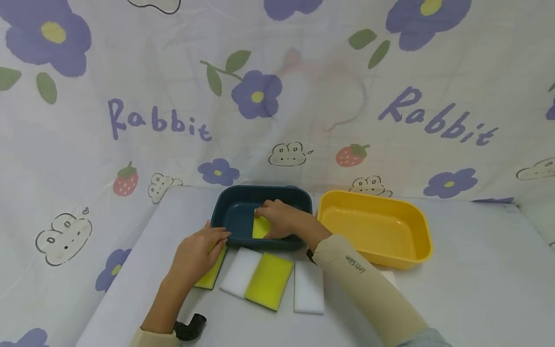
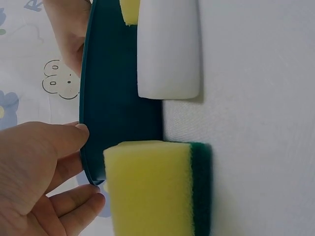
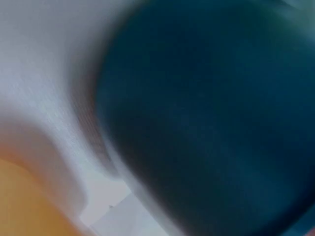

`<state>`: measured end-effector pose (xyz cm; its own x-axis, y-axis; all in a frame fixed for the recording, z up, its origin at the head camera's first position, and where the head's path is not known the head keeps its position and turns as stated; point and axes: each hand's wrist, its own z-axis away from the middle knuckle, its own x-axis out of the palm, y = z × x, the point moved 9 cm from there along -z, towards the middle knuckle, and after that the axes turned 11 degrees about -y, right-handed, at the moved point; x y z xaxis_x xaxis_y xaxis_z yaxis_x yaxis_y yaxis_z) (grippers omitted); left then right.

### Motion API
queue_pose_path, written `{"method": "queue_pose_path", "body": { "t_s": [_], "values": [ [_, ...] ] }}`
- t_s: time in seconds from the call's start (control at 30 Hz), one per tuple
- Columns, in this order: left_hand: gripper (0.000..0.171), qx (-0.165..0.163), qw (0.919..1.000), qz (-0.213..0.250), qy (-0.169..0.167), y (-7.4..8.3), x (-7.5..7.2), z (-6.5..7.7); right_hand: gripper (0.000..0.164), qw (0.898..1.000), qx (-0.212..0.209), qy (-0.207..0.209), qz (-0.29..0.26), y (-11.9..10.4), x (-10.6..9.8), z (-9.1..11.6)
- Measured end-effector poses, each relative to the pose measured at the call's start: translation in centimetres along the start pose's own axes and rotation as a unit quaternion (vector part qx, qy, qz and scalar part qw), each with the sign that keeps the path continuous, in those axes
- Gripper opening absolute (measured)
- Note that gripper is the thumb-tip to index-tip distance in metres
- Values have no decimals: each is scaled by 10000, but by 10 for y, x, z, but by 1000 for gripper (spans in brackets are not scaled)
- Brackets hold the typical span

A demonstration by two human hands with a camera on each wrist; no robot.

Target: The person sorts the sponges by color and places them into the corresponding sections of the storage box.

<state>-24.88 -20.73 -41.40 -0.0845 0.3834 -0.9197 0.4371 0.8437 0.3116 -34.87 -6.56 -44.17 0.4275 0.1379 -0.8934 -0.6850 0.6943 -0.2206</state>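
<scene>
A dark teal basin stands at the back of the table. At its near left corner my left hand pinches the rim, with the thumb on the edge in the left wrist view. Inside the basin, my right hand holds a yellow sponge near the front wall. Below the left hand lies another yellow sponge, whose dark green scouring side shows in the left wrist view. The right wrist view is blurred; it shows the basin wall but not the held sponge.
In front of the basin lie a white sponge, a yellow sponge touching it, and another white sponge. A yellow basin stands to the right. Part of a white piece shows beside the right forearm. A printed curtain hangs behind.
</scene>
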Motion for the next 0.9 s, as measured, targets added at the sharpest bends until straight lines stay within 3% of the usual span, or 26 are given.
{"method": "queue_pose_path", "body": {
  "t_s": [0.4, 0.9],
  "values": [
    [21, 34, 9999, -101, 30, 2, 0, -2, 56, 9994, -284, 50, 211, -14, -9, -8],
    [19, -44, 9999, 100, 35, 0, 0, -1, 58, 9995, 125, 181, 241, -33, -14, -33]
  ]
}}
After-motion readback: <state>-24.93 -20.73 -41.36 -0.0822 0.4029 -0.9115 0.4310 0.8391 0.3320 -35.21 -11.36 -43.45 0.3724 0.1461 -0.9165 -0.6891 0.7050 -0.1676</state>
